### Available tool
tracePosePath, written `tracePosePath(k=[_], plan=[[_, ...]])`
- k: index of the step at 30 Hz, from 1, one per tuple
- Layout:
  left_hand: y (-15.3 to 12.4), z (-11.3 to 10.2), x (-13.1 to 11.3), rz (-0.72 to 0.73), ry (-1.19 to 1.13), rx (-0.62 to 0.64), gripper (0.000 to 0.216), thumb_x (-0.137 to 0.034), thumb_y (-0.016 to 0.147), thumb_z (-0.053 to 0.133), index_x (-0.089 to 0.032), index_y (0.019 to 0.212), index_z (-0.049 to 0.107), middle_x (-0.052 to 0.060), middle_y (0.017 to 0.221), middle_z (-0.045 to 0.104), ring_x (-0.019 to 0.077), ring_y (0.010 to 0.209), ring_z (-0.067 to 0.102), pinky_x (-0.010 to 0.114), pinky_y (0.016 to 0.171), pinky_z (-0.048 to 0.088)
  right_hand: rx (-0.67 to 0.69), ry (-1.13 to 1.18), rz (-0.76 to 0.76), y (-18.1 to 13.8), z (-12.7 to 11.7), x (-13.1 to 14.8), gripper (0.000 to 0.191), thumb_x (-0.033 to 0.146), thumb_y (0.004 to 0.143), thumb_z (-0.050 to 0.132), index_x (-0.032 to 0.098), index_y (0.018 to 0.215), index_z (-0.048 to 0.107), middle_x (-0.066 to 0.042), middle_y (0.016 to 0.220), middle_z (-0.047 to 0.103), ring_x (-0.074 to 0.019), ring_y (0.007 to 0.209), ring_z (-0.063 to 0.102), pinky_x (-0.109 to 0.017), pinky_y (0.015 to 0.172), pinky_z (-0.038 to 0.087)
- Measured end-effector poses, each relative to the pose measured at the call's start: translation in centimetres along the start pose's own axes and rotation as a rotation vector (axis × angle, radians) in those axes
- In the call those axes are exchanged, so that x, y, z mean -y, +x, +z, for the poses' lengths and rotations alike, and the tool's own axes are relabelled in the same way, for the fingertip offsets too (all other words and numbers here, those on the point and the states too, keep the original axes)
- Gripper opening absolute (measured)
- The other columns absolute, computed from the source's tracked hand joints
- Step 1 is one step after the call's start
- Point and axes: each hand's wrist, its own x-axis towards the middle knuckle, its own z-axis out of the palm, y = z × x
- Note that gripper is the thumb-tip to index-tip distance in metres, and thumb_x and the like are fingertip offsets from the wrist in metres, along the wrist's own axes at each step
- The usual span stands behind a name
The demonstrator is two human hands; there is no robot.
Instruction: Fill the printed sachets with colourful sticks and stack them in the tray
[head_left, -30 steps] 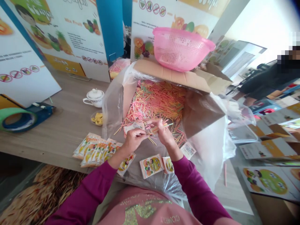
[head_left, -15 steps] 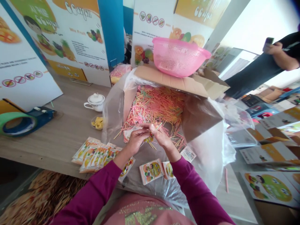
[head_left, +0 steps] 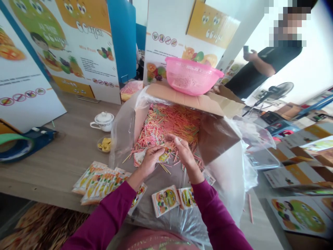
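Observation:
My left hand [head_left: 151,159] pinches a small printed packet [head_left: 165,155] by its edge, over the front of the open carton [head_left: 182,99]. My right hand [head_left: 185,151] is just right of the packet, fingers stretched out and slightly apart; I make out nothing held in it. Inside the carton lies a heap of thin pink, yellow and green sticks [head_left: 173,119], and a few loose ones lie below the packet. Nearer me, flat printed packets [head_left: 165,200] lie in stacks on the clear plastic [head_left: 179,220]. Plumper packets [head_left: 104,182] lie in a row at the left.
A pink basket [head_left: 194,78] sits behind the carton's back flap. Left are a lidded white cup [head_left: 104,121], a dish of yellow pieces [head_left: 105,144] and a tape dispenser [head_left: 39,140]. Printed display boards [head_left: 85,52] stand behind. A person [head_left: 262,66] stands at the back right.
My right hand has drawn away from the packet, and its fingers have opened out. The left hand keeps hold of the packet. The view has tilted up, showing more of the standing person.

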Motion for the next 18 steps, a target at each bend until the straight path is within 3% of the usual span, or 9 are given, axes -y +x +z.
tracePosePath(k=[3,7,10,12,14,18], plan=[[-0.1,-0.2,-0.1,0.047,0.036,-0.014,0.042,-0.046,0.056,0.102,-0.017,0.08,0.083,0.002,0.075,0.079,0.0166,0.068,0.071,0.03,0.072,0.057,0.008,0.012,0.028,-0.2,0.1,-0.4,0.045,0.062,0.095,0.07,0.021,0.108,0.086,-0.01,0.113,0.085,-0.0288,0.112,0.077,-0.045,0.108,0.056],[-0.4,-0.7,-0.3,0.077,0.102,-0.033,0.041,-0.046,0.057,0.102,-0.017,0.079,0.082,0.001,0.076,0.079,0.0152,0.069,0.07,0.028,0.071,0.055,-0.281,0.177,-0.034,0.4,-1.5,-1.4,0.049,0.061,0.098,0.063,0.02,0.118,0.081,-0.013,0.122,0.082,-0.029,0.115,0.077,-0.05,0.111,0.055],[-0.6,-1.2,-0.3,0.044,0.086,-0.039,0.045,-0.049,0.055,0.102,-0.017,0.08,0.082,0.001,0.074,0.078,0.0163,0.068,0.071,0.03,0.072,0.057,-0.359,-0.023,0.001,0.6,-4.1,-1.9,0.058,0.062,0.094,0.066,0.018,0.13,0.076,-0.017,0.138,0.076,-0.0331,0.131,0.07,-0.056,0.119,0.048],[-0.9,-1.7,-0.4,0.039,0.072,-0.049,0.047,-0.05,0.057,0.101,-0.017,0.083,0.082,0.002,0.076,0.079,0.0171,0.069,0.072,0.032,0.074,0.058,-0.286,-0.299,0.064,-0.1,-5.3,-2.0,0.066,0.057,0.081,0.08,0.016,0.133,0.075,-0.02,0.148,0.069,-0.0377,0.144,0.059,-0.059,0.125,0.04],[-1.2,-2.0,-0.5,0.052,0.073,-0.051,0.045,-0.049,0.062,0.099,-0.017,0.089,0.084,0.004,0.082,0.08,0.0178,0.074,0.073,0.033,0.078,0.059,-0.165,-0.4,0.113,-1.3,-5.4,-2.1,0.076,0.05,0.073,0.088,0.017,0.14,0.072,-0.02,0.154,0.064,-0.0392,0.147,0.055,-0.059,0.124,0.04],[-1.8,-2.1,-0.6,0.116,0.119,-0.042,0.039,-0.046,0.067,0.096,-0.02,0.093,0.085,0.006,0.105,0.081,0.0204,0.093,0.073,0.034,0.086,0.059,0.099,-0.02,0.128,-3.1,-2.6,-2.4,0.07,0.047,0.085,0.083,0.023,0.148,0.065,-0.014,0.139,0.074,-0.028,0.119,0.072,-0.045,0.102,0.059]])
